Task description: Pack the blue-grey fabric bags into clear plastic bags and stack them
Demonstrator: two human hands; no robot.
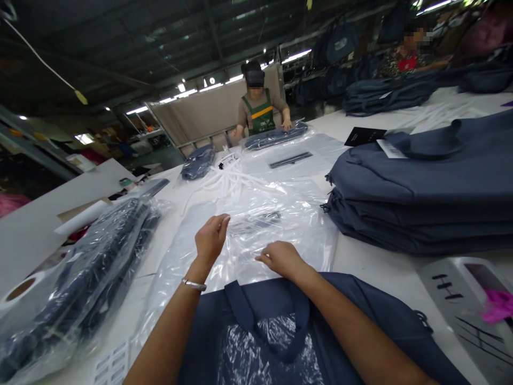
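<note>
My left hand point(211, 239) is raised over a stack of clear plastic bags point(296, 214), its fingers pinched together. My right hand point(281, 259), to its right and a little lower, is also closed in a pinch with the fingertips pointing left. Whatever either hand holds, if anything, is too fine to tell against the shiny plastic. Under my forearms lies a dark blue bag point(368, 305) with a loop strap point(240, 307). A sheet of clear plastic point(276, 347) covers part of its front.
Plastic-wrapped dark bags point(100, 267) lie at left, beside a roll point(22, 291). A pile of dark blue bags point(420, 182) stands at right, behind a grey box point(460, 299). White cords point(232, 174) lie farther back. A co-worker point(260, 109) handles a wrapped bag point(276, 136) across the table.
</note>
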